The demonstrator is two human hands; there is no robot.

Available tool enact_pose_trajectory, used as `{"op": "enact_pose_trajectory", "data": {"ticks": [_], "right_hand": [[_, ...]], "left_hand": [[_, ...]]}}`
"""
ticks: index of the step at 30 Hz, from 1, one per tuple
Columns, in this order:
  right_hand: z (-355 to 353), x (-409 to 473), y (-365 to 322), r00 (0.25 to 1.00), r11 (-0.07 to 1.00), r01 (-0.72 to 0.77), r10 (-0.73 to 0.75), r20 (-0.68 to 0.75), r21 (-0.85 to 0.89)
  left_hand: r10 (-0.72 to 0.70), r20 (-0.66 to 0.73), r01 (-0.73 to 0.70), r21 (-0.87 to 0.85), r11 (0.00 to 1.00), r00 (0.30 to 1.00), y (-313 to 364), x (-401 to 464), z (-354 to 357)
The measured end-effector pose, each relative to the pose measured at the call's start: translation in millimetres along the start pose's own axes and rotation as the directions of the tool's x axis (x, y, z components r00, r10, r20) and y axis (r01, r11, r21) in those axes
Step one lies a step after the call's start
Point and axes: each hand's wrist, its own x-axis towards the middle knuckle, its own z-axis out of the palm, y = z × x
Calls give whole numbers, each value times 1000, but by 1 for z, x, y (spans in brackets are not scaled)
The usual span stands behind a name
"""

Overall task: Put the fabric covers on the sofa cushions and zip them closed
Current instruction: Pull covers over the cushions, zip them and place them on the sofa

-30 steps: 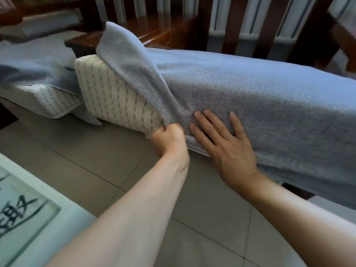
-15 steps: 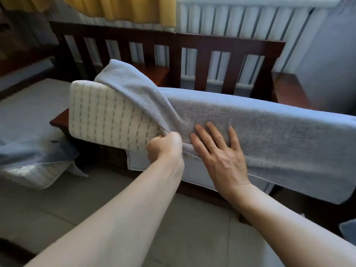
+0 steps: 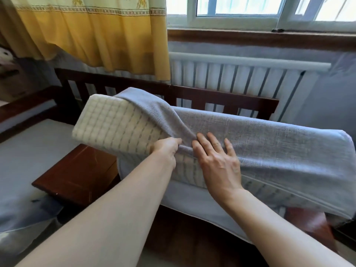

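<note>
Head view: the cushion (image 3: 117, 126) lies across the sofa frame (image 3: 77, 170), long axis from 9 to 3 o'clock, bare end at 9. The cover (image 3: 269, 143) sheathes its 3 o'clock part. The left hand (image 3: 166, 149) pinches the cover's bunched edge; the right hand (image 3: 217, 162), just at 3 o'clock of it, presses flat, fingers spread.

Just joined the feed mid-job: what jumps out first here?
A long cushion across the middle, its grey cover pulled over all but the bare left end. At the cover's edge the left hand pinches the fabric, and the right hand presses flat on it.
</note>
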Motion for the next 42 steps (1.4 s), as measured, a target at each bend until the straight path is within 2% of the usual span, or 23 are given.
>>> {"op": "enact_pose_trajectory", "data": {"ticks": [7, 11, 16, 21, 26, 28, 31, 33, 35, 36, 38, 40, 42], "right_hand": [[22, 88, 42, 988, 994, -106, 104, 115, 6], [34, 134, 67, 966, 987, -161, 159, 203, -5], [46, 189, 93, 909, 964, -265, 241, 340, 28], [62, 216, 116, 901, 961, -272, 237, 362, 48], [69, 229, 126, 911, 962, -271, 242, 334, 43], [71, 234, 131, 916, 961, -270, 238, 323, 59], [71, 245, 135, 917, 953, -291, 252, 309, 86], [70, 256, 132, 915, 949, -302, 264, 305, 88], [73, 268, 125, 916, 940, -326, 289, 277, 98], [75, 273, 120, 917, 938, -332, 296, 268, 99], [80, 285, 116, 929, 947, -305, 273, 251, 98], [87, 298, 111, 946, 965, -256, 239, 220, 54], [92, 312, 105, 971, 983, -177, 182, 156, -49]], "left_hand": [[97, -41, -94, 62, 994, 994, 57, 63, 71], [143, -146, -125, 131, 984, 979, 84, 111, 110], [153, -90, -138, 155, 978, 984, 119, 157, 156], [124, -59, -114, 160, 980, 990, 143, 167, 180], [139, -103, -113, 227, 967, 985, 157, 159, 185], [111, -45, -99, 219, 971, 993, 165, 155, 182], [27, 179, -81, 306, 948, 984, 183, 139, 163], [-18, 296, -124, 453, 883, 955, 196, 127, 144], [61, 334, -254, 574, 778, 940, 207, 130, 129], [148, 330, -333, 621, 709, 932, 210, 135, 123], [356, 326, -467, 757, 456, 876, 216, 148, 116], [524, 324, -478, 858, 188, 788, 223, 158, 108], [633, 369, -493, 870, 23, 681, 228, 171, 102]]}}
